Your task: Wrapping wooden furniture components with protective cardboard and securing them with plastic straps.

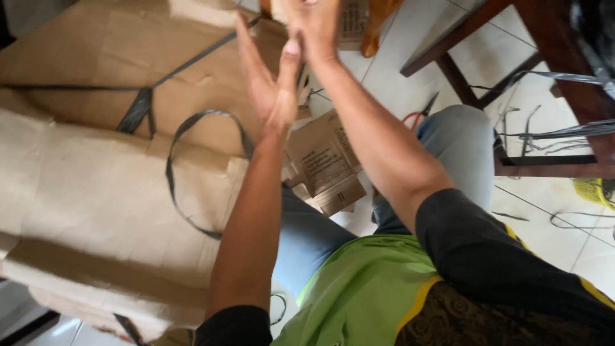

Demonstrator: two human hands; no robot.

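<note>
Both my arms reach forward over my lap. My left hand [272, 80] is open, palm flat and fingers stretched out, with nothing in it, just above a large sheet of flattened brown cardboard [96, 179]. My right hand [315, 24] is raised beside it at the top edge of the view; its fingers are cut off, close to a small printed carton [352, 22]. Whether it grips anything is hidden. A black strapping band [192, 160] loops across the cardboard. A small flattened printed box [323, 163] lies by my knee.
Dark wooden furniture legs [480, 70] stand at the right on the white tiled floor. Loose black strap pieces [551, 134] trail under them. Red-handled scissors [416, 115] lie behind my knee. A yellow object [592, 189] sits at the far right.
</note>
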